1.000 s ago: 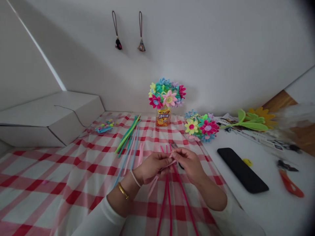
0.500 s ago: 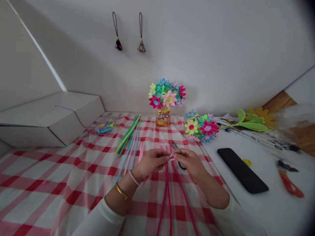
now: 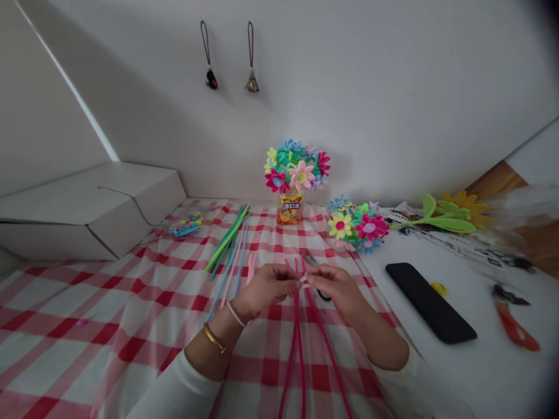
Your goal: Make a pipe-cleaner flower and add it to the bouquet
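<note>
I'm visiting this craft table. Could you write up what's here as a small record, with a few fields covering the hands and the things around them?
Left hand: pinches pink pipe cleaners close to the right hand
Right hand: pinches the same bundle at its bent top
Left wrist: gold bangle, thin white band
Nearest tool: scissors, partly behind the right hand
Cloth: red-and-white checked tablecloth
Loose supplies: green, blue and pale pink pipe cleaners
Display: pipe-cleaner flowers in a printed jar
</note>
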`<state>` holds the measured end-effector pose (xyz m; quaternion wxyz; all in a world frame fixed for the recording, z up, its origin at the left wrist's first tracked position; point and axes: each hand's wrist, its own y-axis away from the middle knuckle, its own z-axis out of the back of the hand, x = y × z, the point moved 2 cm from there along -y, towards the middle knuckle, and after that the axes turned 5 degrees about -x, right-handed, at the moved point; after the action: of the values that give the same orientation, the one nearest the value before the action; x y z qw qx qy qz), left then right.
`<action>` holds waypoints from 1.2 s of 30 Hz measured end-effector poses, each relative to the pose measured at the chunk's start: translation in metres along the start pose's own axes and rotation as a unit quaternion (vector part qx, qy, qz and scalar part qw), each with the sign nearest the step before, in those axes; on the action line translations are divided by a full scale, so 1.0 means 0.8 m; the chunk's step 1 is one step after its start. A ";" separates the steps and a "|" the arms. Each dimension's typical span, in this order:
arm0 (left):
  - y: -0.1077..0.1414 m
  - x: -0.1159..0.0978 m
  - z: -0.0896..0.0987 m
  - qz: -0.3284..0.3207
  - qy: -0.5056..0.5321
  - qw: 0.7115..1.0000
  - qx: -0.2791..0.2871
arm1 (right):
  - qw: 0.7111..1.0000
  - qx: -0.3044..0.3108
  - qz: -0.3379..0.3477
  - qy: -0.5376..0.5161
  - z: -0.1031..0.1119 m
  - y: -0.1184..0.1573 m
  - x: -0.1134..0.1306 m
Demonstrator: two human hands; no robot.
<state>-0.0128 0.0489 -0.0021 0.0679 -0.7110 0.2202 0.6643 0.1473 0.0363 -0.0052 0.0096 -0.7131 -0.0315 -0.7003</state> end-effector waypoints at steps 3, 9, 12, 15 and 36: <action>0.001 -0.002 0.003 -0.001 -0.019 1.000 0.002 | 1.000 0.010 -0.006 0.015 0.000 0.002 0.002; 0.003 -0.006 0.009 0.004 -0.040 0.999 0.008 | 0.999 0.024 -0.022 0.030 -0.001 0.005 0.006; 0.003 -0.005 0.010 0.004 -0.056 0.998 0.014 | 0.999 0.023 -0.025 0.034 -0.002 0.005 0.006; 0.003 -0.004 0.010 0.005 -0.065 0.998 0.028 | 0.999 0.024 -0.024 0.037 -0.002 0.004 0.004; 0.005 -0.003 0.010 0.024 0.068 0.993 0.094 | 0.985 0.035 0.114 0.124 0.001 0.005 0.010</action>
<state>-0.0215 0.0486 0.0002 0.1035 -0.7397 0.3031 0.5918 0.1484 0.0324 0.0034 0.1177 -0.6189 0.0271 -0.7761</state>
